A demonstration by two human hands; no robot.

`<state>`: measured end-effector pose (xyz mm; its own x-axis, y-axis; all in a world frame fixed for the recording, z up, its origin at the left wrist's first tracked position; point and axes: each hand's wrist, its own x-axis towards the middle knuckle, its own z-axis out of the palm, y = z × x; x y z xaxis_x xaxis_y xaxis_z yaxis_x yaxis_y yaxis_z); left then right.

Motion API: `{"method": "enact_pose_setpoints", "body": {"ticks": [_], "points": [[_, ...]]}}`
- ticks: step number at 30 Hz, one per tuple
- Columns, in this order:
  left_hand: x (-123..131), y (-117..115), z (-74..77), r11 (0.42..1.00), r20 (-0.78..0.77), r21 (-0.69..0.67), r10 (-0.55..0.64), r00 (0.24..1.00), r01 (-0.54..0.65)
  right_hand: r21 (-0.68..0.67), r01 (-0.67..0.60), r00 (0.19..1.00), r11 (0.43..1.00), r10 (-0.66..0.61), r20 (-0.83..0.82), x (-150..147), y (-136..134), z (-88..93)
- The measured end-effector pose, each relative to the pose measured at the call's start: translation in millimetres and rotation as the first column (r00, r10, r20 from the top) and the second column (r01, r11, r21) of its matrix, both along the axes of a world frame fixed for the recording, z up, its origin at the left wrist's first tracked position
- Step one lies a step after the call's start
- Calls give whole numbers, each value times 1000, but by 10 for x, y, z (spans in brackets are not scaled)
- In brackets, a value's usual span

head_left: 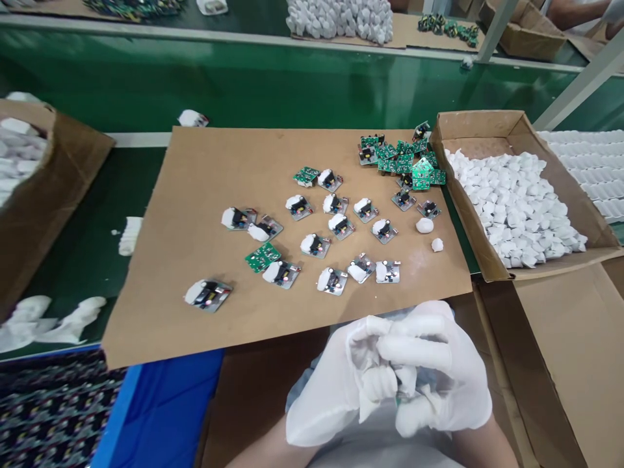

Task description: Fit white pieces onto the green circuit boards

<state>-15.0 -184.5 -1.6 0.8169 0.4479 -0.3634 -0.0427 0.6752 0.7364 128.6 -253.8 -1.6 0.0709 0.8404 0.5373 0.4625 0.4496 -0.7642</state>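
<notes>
Both hands wear white gloves and meet in front of my lap, just below the cardboard sheet's near edge. My left hand (348, 380) and my right hand (439, 370) are closed, with bent fingers, around a small circuit board (398, 399). Only a sliver of its green edge shows. A white piece (406, 378) sits between the fingertips at the board; the gloves hide most of both. Ahead on the cardboard sheet (205, 169) lie several circuit boards (332, 281) with white pieces on them. Two loose white pieces (424, 225) rest at the sheet's right.
Green boards (404, 156) are heaped at the sheet's far right corner. An open carton (529, 268) of white pieces stands to the right, another carton (58, 188) to the left. A blue bin (160, 396) sits at lower left. Behind rises a green ledge (244, 84).
</notes>
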Motion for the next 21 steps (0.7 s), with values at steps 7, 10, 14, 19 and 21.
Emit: {"method": "enact_pose_setpoints", "body": {"ticks": [7,10,14,19,21], "points": [[63,-24,58,994,0,-58,93,996,-92,-15,20,997,1000,-19,79,32,19,51],[92,-27,93,983,-97,-97,150,984,-159,39,-23,994,999,19,104,7,28,92],[84,-50,80,965,-199,-88,225,954,-245,73,-64,984,995,51,171,-17,10,63],[71,-104,-35,966,-78,-27,254,964,-256,154,148,988,977,-152,18,-29,-128,-131],[70,-115,-83,963,-41,-80,256,966,-259,98,201,979,975,-204,24,-77,-140,-172]]}}
